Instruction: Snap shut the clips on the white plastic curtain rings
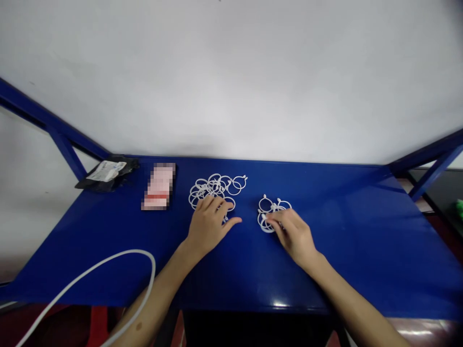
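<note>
My left hand [209, 221] rests over the near side of a pile of thin white rings with small end tabs [213, 185]. Its thumb stretches away from the fingers, and it hides part of the pile. To the right, a smaller cluster of the same white rings [274, 207] lies on the blue table. At this cluster my right hand [293, 235] is closed, thumb and index finger pinching one white ring [266, 231] near its tab. Its fingers cover part of the cluster.
Left of the pile, a pixelated pink rectangular item [159, 185] lies on the blue table [231, 270]. A black plastic bag with a white label [106, 171] is at the far left corner. A white cable [108, 258] loops across the lower left. Blue frame bars [67, 149] flank the table.
</note>
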A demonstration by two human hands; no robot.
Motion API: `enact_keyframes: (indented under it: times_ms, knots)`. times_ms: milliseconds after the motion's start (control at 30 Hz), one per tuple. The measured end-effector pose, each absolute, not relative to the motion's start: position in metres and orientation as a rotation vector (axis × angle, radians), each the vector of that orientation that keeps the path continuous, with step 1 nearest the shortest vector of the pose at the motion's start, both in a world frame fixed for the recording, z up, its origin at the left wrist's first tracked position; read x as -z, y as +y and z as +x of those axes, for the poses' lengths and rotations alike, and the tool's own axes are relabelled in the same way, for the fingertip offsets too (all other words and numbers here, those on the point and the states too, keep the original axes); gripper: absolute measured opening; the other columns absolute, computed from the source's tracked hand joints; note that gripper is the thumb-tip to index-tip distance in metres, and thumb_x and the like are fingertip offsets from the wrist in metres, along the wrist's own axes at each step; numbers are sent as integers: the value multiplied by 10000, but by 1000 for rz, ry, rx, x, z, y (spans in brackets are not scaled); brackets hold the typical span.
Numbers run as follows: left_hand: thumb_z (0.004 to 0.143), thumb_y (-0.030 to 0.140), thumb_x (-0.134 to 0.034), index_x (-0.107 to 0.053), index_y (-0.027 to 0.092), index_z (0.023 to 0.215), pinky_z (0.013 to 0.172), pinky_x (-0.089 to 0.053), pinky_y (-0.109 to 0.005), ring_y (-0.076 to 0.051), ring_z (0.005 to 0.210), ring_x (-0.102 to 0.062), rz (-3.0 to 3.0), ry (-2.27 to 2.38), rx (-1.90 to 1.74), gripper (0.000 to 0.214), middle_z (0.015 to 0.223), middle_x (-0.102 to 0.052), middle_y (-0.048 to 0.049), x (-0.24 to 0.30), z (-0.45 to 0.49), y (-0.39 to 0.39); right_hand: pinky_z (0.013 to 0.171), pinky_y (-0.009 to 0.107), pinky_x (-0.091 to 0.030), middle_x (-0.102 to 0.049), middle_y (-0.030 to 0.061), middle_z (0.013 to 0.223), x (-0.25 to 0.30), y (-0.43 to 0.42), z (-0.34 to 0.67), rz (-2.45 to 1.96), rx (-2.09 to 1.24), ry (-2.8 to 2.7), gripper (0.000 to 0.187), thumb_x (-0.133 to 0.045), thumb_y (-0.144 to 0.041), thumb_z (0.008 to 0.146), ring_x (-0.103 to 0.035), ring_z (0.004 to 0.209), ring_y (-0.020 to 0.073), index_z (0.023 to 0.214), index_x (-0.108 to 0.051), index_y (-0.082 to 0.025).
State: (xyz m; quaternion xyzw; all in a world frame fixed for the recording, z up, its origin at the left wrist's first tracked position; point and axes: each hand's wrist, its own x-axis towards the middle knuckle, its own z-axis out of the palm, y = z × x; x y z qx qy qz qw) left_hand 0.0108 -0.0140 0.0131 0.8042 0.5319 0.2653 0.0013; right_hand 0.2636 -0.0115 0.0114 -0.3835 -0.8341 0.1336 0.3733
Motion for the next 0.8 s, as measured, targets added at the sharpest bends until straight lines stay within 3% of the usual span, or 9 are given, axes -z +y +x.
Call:
enact_keyframes:
  times_ms: [200,400,500,600,800]
  knots:
    - [915,272,-665,-701,191,927,791,-403,-382,-247,901,-519,2696,1796,-525,89,927,-624,-66,-5,3,-12,794,421,-558,-683,91,1000,-6,6,280,-1228,-123,-2107,146,-607,-208,968,-604,924,239,1060,-720,-223]
    - [931,140,-621,-708,239,886,788,-379,-362,-201,837,-495,2834,1595,-807,139,870,-616,-33,-7,20,-24,824,466,-561,-680,105,1038,-12,-1,273,-1205,-154,-2065,223,-608,-213,963,-611,949,253,1163,-705,-233]
    - [905,55,-598,-702,281,907,818,-390,-332,-170,830,-511,2942,1257,-945,249,868,-617,-2,-11,28,-30,843,424,-586,-689,105,1120,-16,-8,270,-1082,-347,-2099,311,-599,-223,974,-657,992,235,1282,-640,-238]
    - [851,-4,-608,-685,287,897,876,-405,-328,-163,836,-515,2991,1026,-1036,304,867,-619,13,-14,34,-33,748,324,-606,-719,76,1063,-18,-14,267,-942,-589,-2181,378,-594,-250,987,-701,873,179,1365,-574,-243]
    - [853,5,-636,-678,288,952,871,-448,-321,-166,889,-529,2892,979,-1196,303,931,-638,6,-15,34,-36,628,269,-561,-713,31,868,-18,-20,263,-871,-705,-2148,226,-578,-212,993,-650,676,129,1197,-674,-226]
